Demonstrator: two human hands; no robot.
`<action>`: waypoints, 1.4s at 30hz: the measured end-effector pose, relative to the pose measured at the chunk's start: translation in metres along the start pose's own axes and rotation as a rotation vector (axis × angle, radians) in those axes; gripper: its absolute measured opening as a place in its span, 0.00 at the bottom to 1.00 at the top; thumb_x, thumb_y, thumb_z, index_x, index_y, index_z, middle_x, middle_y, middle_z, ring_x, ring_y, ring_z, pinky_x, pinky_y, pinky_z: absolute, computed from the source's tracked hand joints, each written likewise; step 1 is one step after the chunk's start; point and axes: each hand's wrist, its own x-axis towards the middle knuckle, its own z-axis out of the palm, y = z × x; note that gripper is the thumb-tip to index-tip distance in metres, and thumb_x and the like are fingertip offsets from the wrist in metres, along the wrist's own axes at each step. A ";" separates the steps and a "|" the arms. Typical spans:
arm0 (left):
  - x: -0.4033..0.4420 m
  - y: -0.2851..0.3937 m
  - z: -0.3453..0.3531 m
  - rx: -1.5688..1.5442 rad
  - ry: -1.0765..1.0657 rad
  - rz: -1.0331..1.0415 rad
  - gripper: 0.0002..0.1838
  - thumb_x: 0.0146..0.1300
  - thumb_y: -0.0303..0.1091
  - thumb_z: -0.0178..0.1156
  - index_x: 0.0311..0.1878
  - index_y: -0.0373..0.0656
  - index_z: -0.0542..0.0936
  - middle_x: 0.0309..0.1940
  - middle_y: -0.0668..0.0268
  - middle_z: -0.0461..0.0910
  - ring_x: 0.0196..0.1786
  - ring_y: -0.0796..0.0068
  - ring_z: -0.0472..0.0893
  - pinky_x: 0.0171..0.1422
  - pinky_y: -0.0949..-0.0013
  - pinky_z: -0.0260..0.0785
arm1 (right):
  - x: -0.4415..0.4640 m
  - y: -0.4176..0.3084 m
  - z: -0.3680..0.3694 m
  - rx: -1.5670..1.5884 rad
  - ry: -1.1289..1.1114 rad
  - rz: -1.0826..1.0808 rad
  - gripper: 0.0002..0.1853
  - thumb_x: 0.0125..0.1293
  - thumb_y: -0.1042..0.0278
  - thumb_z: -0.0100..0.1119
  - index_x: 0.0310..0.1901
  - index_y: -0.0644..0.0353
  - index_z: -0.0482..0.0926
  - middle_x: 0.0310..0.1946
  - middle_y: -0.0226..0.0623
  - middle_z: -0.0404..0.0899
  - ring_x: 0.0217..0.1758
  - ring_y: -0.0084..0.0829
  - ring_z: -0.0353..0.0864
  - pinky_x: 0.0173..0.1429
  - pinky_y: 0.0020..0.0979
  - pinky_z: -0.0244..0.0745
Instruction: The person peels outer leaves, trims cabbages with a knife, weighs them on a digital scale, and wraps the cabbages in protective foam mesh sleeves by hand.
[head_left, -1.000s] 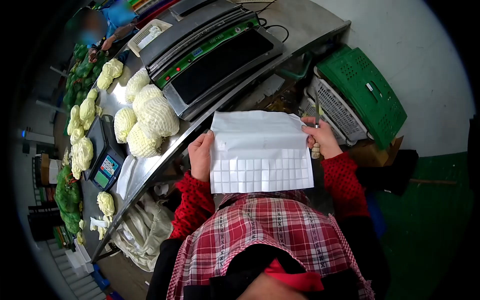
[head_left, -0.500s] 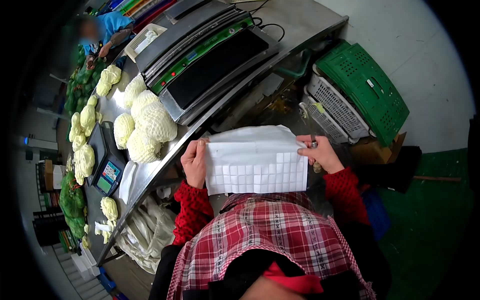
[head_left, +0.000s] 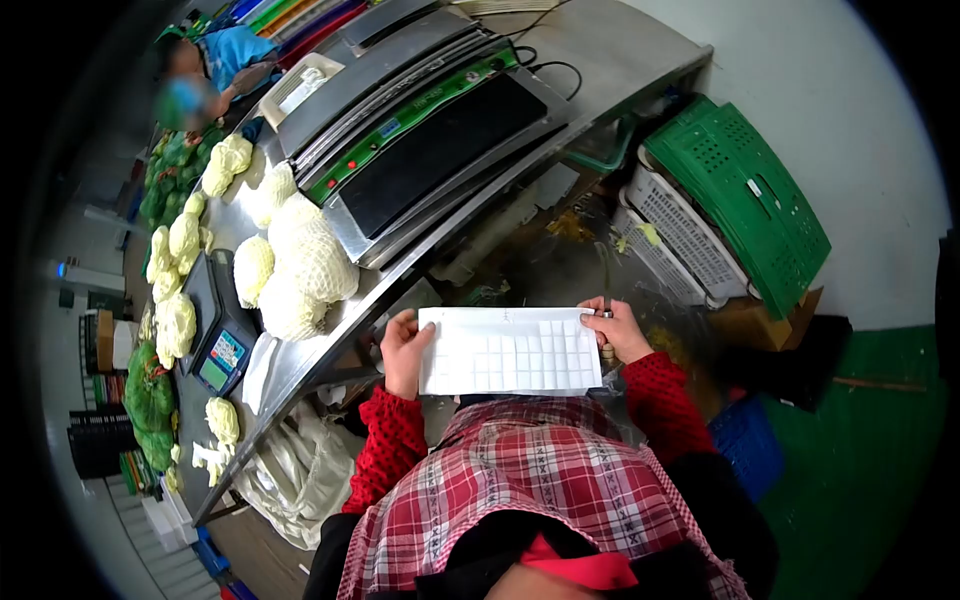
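The left hand (head_left: pixel 404 352) and right hand (head_left: pixel 617 332) pinch, in a firm grip, opposite side edges of the white sheet (head_left: pixel 508 362), near the apron (head_left: pixel 540 450); room shows between its far edge and the bench (head_left: pixel 620 40).

- White rectangular paper label sheet (head_left: pixel 508 350) lies between left hand (head_left: pixel 406 350) and right hand (head_left: pixel 620 332).
- Ahead, long grey metal table (head_left: pixel 640 40) bears, left to right, black flat electronic scale (head_left: pixel 213 325), pale round net-wrapped bundles (head_left: pixel 308 265), black metal sealing machine (head_left: pixel 420 125).
- At right, green perforated plastic crate (head_left: pixel 740 195) sits against white slatted plastic crates (head_left: pixel 690 225).
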 end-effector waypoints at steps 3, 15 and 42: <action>-0.020 -0.011 -0.016 -0.019 0.034 -0.213 0.23 0.60 0.29 0.66 0.57 0.32 0.71 0.38 0.61 0.80 0.34 0.76 0.79 0.37 0.74 0.72 | 0.053 0.038 0.001 0.076 0.213 -0.014 0.09 0.57 0.75 0.63 0.39 0.66 0.78 0.22 0.28 0.75 0.16 0.19 0.68 0.20 0.23 0.63; -0.103 -0.075 -0.074 0.004 0.139 -0.509 0.17 0.67 0.35 0.59 0.54 0.35 0.73 0.40 0.60 0.81 0.33 0.71 0.82 0.34 0.69 0.76 | 0.228 0.065 0.046 0.352 0.418 0.108 0.11 0.56 0.71 0.63 0.42 0.61 0.81 0.21 0.32 0.75 0.15 0.24 0.71 0.21 0.30 0.71; -0.007 -0.062 0.101 0.483 -0.583 -0.609 0.19 0.63 0.34 0.64 0.53 0.33 0.76 0.38 0.61 0.81 0.34 0.76 0.80 0.35 0.73 0.76 | 0.014 0.293 -0.108 0.674 0.794 0.774 0.17 0.67 0.59 0.57 0.53 0.56 0.69 0.26 0.39 0.78 0.15 0.28 0.66 0.16 0.32 0.61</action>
